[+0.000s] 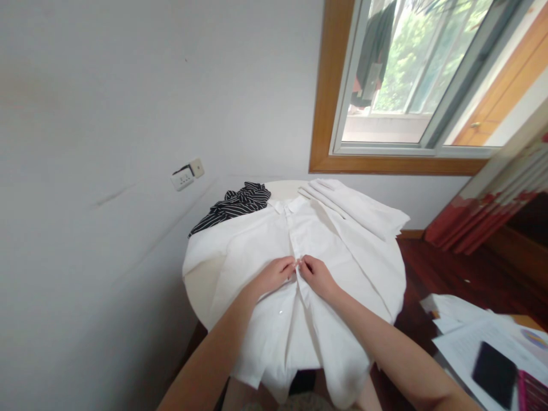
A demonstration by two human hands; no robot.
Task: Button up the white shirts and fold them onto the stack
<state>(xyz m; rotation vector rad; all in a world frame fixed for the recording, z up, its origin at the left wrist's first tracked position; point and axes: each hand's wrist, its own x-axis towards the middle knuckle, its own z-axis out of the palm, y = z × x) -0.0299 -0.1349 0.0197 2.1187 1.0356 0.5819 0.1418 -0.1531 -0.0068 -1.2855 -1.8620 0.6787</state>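
Observation:
A white button-up shirt (257, 245) lies spread front side up, its collar toward the wall and its hem hanging over the near edge. Both hands meet at the middle of its front opening. My left hand (278, 273) pinches one front edge between thumb and fingers. Right beside it, my right hand (315, 274) pinches the other front edge, the fingertips almost touching. Any button between the fingers is too small to make out. Above the hands the front edges lie together; below them the shirt parts into two flaps.
The shirt covers most of a round pale table (201, 285). Black-and-white striped cloth (240, 202) lies bunched at the back left, folded white cloth (355, 208) at the back right. Lower right are papers (462, 342) with a black phone (495, 374). A wall socket (182, 178) is at left.

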